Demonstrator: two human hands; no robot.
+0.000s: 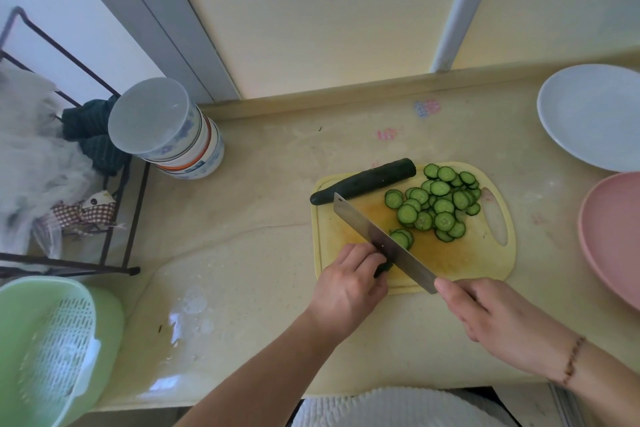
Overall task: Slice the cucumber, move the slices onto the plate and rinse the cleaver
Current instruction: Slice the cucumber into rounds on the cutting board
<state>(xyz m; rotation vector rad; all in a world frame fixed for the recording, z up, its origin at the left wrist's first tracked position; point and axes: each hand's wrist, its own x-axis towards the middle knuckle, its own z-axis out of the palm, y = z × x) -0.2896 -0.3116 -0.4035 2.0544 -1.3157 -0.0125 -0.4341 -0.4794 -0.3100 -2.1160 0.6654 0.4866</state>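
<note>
Slicing in hand: left hand (349, 282) pinches cucumber stub (382, 268) on cutting board (485, 263); right hand (491, 319) grips cleaver (381, 243). Slices (436, 206) piled beside. Next: finish stub, start 2nd cucumber (363, 181).

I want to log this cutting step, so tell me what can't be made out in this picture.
- Cucumber stub: head view, nearly all hidden under the left hand and behind the cleaver.
- Cleaver handle: covered by the right hand.
- Pink plate: cut off by the right edge.
- Green colander: cut off by the left and bottom edges.
- Slices: piled, so no count is possible.
</note>
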